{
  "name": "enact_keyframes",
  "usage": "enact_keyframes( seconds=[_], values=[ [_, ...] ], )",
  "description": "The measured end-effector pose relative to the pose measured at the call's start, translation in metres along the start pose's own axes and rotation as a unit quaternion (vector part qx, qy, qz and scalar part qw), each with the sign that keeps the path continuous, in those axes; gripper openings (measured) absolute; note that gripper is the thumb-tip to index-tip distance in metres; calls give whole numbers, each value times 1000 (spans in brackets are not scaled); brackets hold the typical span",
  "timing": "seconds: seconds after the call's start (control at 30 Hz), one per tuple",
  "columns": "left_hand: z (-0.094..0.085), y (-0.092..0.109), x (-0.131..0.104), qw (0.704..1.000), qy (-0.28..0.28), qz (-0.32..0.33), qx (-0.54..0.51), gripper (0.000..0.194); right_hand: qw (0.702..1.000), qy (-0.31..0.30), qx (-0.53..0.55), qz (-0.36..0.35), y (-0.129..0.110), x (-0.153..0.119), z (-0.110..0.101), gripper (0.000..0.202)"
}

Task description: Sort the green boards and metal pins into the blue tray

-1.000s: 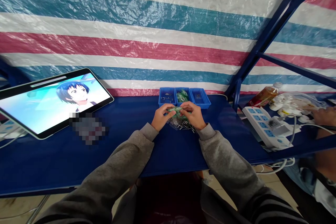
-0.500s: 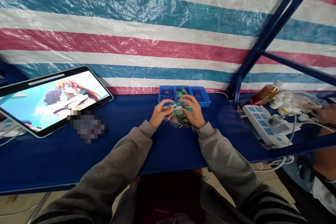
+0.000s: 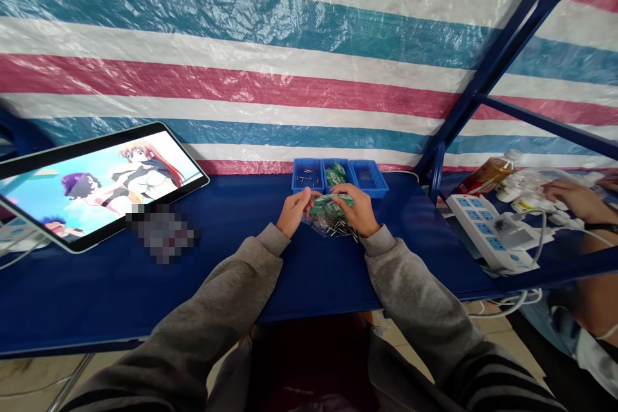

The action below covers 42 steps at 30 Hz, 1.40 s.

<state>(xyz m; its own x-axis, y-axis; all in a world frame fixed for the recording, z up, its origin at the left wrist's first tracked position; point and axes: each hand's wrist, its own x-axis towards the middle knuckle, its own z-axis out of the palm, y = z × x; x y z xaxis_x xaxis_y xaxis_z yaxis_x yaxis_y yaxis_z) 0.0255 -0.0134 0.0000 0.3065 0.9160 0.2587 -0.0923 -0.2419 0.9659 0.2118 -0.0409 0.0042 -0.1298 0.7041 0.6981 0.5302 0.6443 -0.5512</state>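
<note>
Between my hands is a small clear plastic bag with green print. My left hand pinches its left edge, fingertips pressed together. My right hand grips the bag's right side, thumb in front and fingers behind. Just below the bag lies a pile of thin metal screws or pins, partly on clear plastic; their exact kind is too small to tell. Right behind my hands stand three joined blue bins. The left bin holds a few metal pieces, the middle one green-printed bags, the right one small dark pieces.
On the left a tablet leans, playing a cartoon, with a blurred patch before it. To the right are a white power strip, a drink bottle, white bottles and another person's hand. A blue metal frame rises there.
My left fingers have closed in at the bag's left edge, and my right fingers have come down over it. The other person's hand has reached in further among the white bottles.
</note>
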Motion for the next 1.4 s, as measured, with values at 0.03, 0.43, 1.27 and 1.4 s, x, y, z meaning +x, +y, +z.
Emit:
enact_keyframes(
  seconds=[0.03,0.43,1.27,1.4],
  values=[
    [0,-1,0,999,18,23,23,55,1000,4,-1,7,0,0,1,21],
    [3,4,-5,998,-53,0,-25,69,999,-19,42,12,-5,-1,-3,29],
    [-1,-4,3,997,-51,-49,-30,36,999,-34,22,-35,-1,1,0,25],
    [-2,-1,4,1000,18,-18,6,45,998,-11,39,40,0,0,4,25]
  ],
)
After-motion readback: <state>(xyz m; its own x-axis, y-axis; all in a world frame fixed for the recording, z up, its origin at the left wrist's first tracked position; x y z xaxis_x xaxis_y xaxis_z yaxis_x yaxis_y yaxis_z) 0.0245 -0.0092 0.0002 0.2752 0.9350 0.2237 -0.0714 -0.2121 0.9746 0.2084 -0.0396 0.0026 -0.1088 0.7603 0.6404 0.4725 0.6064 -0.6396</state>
